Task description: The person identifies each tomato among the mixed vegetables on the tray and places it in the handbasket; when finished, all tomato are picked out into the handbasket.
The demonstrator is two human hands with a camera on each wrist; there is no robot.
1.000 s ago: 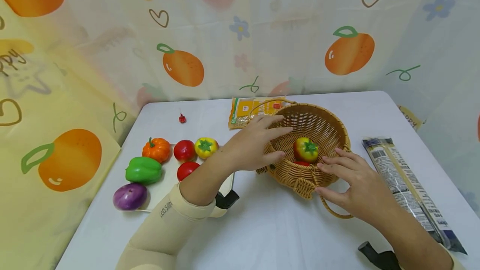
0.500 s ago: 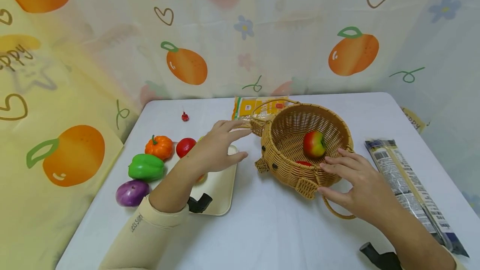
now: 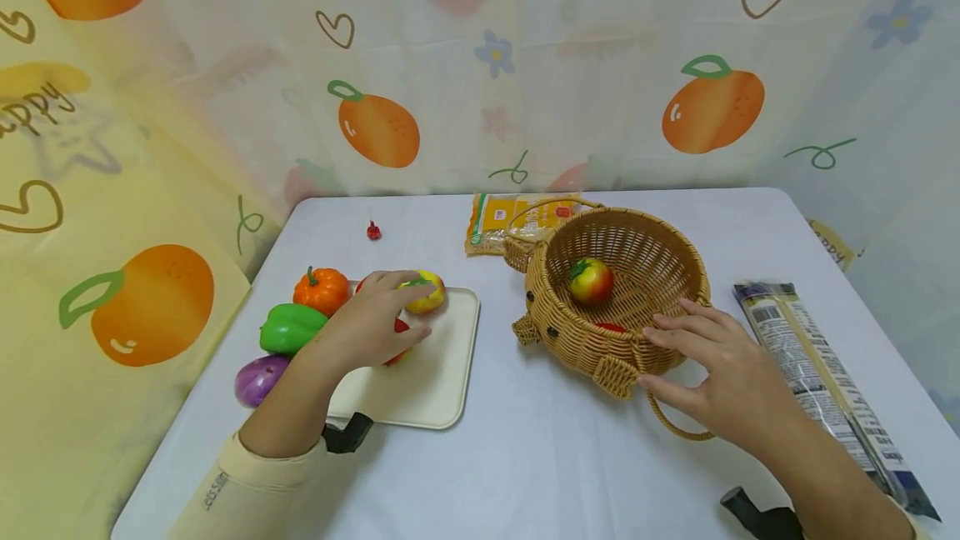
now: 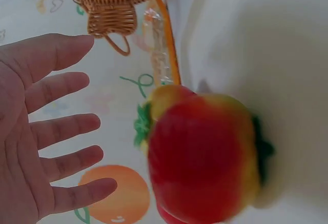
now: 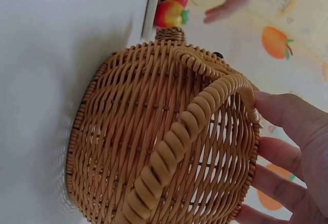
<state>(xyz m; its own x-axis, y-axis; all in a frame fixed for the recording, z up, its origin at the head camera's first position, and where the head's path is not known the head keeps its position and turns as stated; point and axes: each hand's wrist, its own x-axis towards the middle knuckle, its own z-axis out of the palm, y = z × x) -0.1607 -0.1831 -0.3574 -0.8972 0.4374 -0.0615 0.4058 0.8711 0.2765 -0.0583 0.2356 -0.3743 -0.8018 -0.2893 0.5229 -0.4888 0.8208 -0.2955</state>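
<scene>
My left hand [image 3: 378,319] hovers over the cream tray [image 3: 442,373], fingers spread, holding nothing. Just beneath it a red-and-yellow tomato-like fruit [image 4: 200,157] with green leaves fills much of the left wrist view. A yellow fruit with a green top [image 3: 431,297] sits by its fingertips. The fingertips of my right hand [image 3: 712,369] rest on the rim of a wicker basket [image 3: 570,340] with an animal face; the thumb touches near the handle [image 5: 174,142]. Inside the basket lie a red-yellow fruit [image 3: 591,282] and something red [image 3: 611,327], mostly hidden.
An orange pumpkin [image 3: 321,292], a green bell pepper [image 3: 291,328] and a purple eggplant [image 3: 259,380] stand at the tray's left. A tiny red object [image 3: 373,232] lies behind. A yellow packet [image 3: 495,227] is behind the basket; a long printed package [image 3: 825,390] lies right.
My left hand has moved from over the basket leftward to above the tray. The red-yellow fruit in the basket has rolled about and now lies further left. The right hand stays at the rim.
</scene>
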